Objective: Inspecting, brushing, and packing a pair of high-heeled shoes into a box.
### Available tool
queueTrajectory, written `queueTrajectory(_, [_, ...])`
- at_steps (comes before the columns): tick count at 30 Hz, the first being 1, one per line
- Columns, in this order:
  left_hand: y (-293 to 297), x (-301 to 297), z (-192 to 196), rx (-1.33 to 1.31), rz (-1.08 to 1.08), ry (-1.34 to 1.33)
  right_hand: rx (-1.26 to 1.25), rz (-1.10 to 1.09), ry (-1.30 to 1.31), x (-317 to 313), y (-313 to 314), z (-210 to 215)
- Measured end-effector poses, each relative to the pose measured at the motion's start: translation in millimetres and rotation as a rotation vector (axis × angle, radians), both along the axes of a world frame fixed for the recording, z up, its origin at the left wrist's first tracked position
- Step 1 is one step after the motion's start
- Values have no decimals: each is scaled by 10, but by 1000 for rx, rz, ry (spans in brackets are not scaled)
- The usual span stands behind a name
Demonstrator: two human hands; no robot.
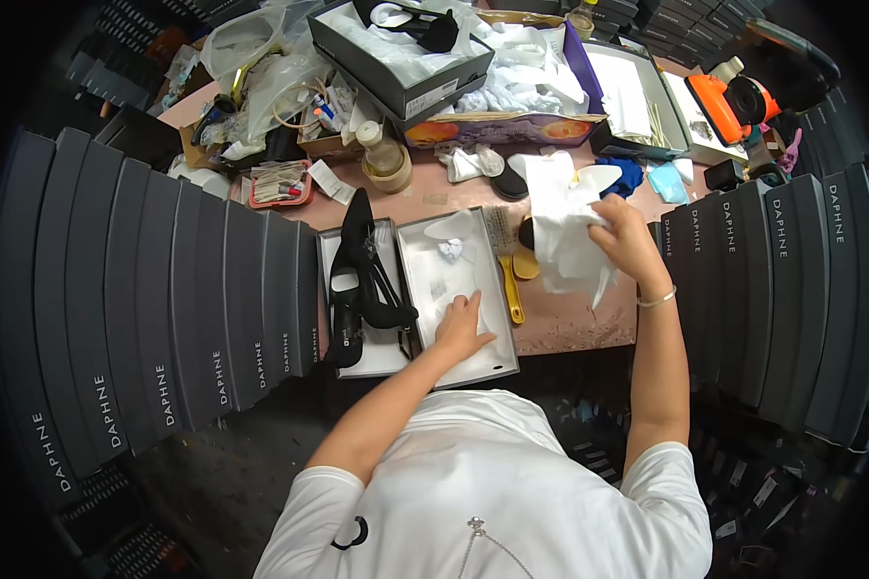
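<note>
My right hand (628, 239) is closed on a sheet of white tissue paper (555, 232), holding it up over the right of the table. My left hand (462, 333) rests in the white-lined shoebox half (490, 294), fingers stretched and thumb apart. Inside that half lie a crumpled white paper ball (451, 249) and a flat white piece (446, 230). Just left of it, black high-heeled shoes (359, 280) lie on the other white-lined box half (377, 365).
Stacked dark shoeboxes (208, 309) wall the left side, more shoeboxes (777, 280) the right. A yellow-handled brush (512, 289) lies beside the box. Behind stand a bottle (381, 159), a red basket (282, 183), an open dark box (396, 72) and a purple carton (502, 128).
</note>
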State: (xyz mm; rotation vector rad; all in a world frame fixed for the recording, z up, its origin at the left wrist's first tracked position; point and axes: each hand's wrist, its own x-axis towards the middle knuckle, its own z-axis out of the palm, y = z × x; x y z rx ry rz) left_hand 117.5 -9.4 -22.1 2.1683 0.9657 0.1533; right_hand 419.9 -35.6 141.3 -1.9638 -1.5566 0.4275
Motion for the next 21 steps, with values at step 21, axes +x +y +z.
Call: queueTrajectory(21, [124,-27,1037,-706,465,-867,50,85,300,-1496,-323,-876])
